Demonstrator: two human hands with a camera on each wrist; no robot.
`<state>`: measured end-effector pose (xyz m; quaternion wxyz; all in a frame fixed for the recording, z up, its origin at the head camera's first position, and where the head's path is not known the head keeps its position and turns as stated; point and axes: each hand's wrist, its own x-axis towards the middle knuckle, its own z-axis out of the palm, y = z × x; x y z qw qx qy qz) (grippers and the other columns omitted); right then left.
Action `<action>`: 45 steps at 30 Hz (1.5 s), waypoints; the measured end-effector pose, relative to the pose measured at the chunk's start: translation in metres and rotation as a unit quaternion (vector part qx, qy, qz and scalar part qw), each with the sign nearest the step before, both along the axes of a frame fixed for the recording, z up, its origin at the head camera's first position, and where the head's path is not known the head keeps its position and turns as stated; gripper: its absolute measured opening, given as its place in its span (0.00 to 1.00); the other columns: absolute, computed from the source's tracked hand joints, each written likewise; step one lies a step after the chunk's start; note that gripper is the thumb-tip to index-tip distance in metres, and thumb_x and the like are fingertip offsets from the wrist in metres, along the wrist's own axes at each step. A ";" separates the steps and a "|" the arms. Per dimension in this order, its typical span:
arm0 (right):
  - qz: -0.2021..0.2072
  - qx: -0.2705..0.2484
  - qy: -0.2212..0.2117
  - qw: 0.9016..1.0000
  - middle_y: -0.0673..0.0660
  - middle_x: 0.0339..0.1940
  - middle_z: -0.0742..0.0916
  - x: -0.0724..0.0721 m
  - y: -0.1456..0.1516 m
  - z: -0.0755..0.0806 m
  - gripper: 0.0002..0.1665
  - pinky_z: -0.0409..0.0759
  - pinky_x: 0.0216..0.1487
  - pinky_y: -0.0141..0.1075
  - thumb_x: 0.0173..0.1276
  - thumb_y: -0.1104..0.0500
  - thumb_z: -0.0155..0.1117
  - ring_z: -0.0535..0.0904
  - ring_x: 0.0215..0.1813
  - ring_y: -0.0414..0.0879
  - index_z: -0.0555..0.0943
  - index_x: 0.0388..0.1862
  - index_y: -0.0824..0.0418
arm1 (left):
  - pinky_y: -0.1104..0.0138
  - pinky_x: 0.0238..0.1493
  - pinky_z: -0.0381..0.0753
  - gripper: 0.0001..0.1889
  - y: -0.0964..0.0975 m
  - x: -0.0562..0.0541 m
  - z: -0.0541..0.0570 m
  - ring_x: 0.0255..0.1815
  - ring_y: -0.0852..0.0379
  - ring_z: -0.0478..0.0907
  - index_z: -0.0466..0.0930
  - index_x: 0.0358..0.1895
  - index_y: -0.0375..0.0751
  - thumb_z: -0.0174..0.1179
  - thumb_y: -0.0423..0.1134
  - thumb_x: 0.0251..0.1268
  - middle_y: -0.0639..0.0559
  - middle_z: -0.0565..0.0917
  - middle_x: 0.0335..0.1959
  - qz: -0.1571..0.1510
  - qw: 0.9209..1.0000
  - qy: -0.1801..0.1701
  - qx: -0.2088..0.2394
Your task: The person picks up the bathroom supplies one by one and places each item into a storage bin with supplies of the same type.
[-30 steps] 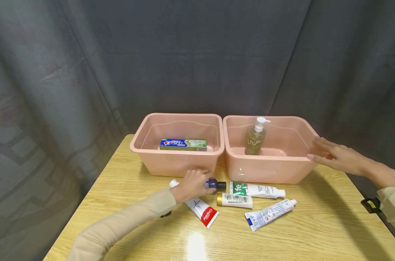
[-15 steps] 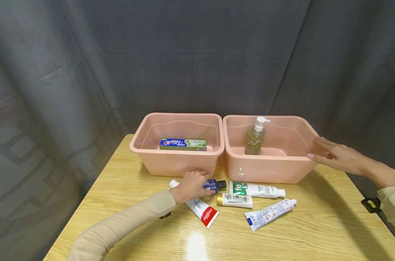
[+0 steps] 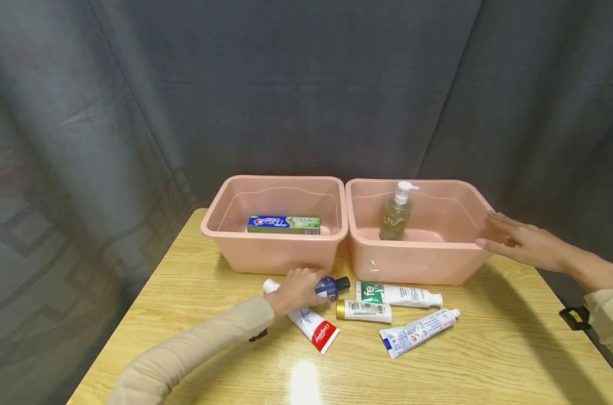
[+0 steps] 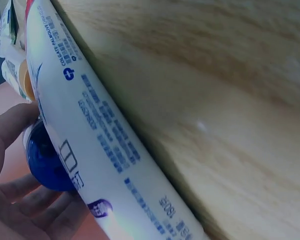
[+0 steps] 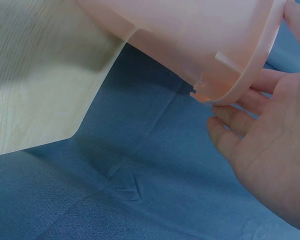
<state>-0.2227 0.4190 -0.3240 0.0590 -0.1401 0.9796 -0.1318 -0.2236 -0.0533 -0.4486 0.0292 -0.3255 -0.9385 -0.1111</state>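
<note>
My left hand [image 3: 297,291] grips a dark blue bottle [image 3: 328,288] with a black cap, on the table in front of the left bin. In the left wrist view, thumb and fingers curl round the bottle's blue end [image 4: 47,157]. A white and red Colgate toothpaste tube [image 3: 314,329] lies partly beneath that hand and forearm. Over at the right bin [image 3: 413,264], the right hand [image 3: 526,242] rests on the rim's right end, fingers loosely extended. The right wrist view shows its fingertips against the outside of the pink rim [image 5: 250,80].
A toothpaste box [image 3: 283,225] lies in the left pink bin [image 3: 276,253]. A pump bottle [image 3: 395,216] stands in the right one. Before them lie a green and white tube [image 3: 400,295], a gold-capped tube [image 3: 364,311] and a blue-ended white tube [image 3: 420,333].
The blue bottle has turned slightly under my left hand, its capped end shifting a little toward the bins. My right hand stays at the rim.
</note>
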 end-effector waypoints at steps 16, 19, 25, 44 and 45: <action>-0.001 -0.005 -0.004 1.000 0.79 0.75 0.55 0.001 -0.001 0.002 0.51 0.68 0.49 0.74 0.74 0.39 0.53 0.71 0.59 0.79 0.47 0.78 0.71 | 0.70 0.33 0.75 0.31 -0.001 0.002 -0.001 0.30 0.61 0.77 0.83 0.52 0.39 0.78 0.53 0.46 0.53 0.86 0.35 0.012 0.998 -0.024 0.057; -0.003 -0.003 -0.004 1.000 0.79 0.74 0.55 0.001 -0.002 0.002 0.51 0.68 0.49 0.74 0.74 0.39 0.53 0.71 0.58 0.79 0.47 0.79 0.71 | 0.70 0.33 0.75 0.31 -0.001 0.002 0.001 0.29 0.61 0.77 0.83 0.52 0.39 0.78 0.53 0.46 0.53 0.86 0.35 0.007 0.997 -0.020 0.079; -0.001 0.000 -0.004 1.000 0.79 0.74 0.56 0.001 -0.002 0.003 0.51 0.69 0.49 0.74 0.74 0.39 0.53 0.71 0.58 0.78 0.47 0.78 0.71 | 0.71 0.33 0.76 0.28 0.001 0.002 0.003 0.31 0.62 0.79 0.84 0.51 0.42 0.77 0.52 0.48 0.53 0.86 0.35 -0.011 0.991 -0.019 0.131; 0.005 -0.002 0.003 1.000 0.80 0.74 0.57 0.002 -0.001 0.003 0.51 0.70 0.49 0.72 0.74 0.40 0.54 0.73 0.58 0.76 0.48 0.78 0.72 | 0.74 0.40 0.77 0.27 0.012 0.012 0.021 0.38 0.64 0.79 0.83 0.55 0.43 0.77 0.43 0.50 0.54 0.86 0.43 -0.046 0.972 -0.076 0.219; 0.005 -0.001 0.003 1.000 0.80 0.74 0.57 0.002 -0.001 0.003 0.51 0.70 0.49 0.72 0.74 0.40 0.54 0.73 0.58 0.77 0.48 0.78 0.72 | 0.74 0.40 0.78 0.27 0.013 0.012 0.022 0.39 0.64 0.79 0.82 0.56 0.43 0.77 0.43 0.50 0.54 0.86 0.43 -0.047 0.971 -0.076 0.220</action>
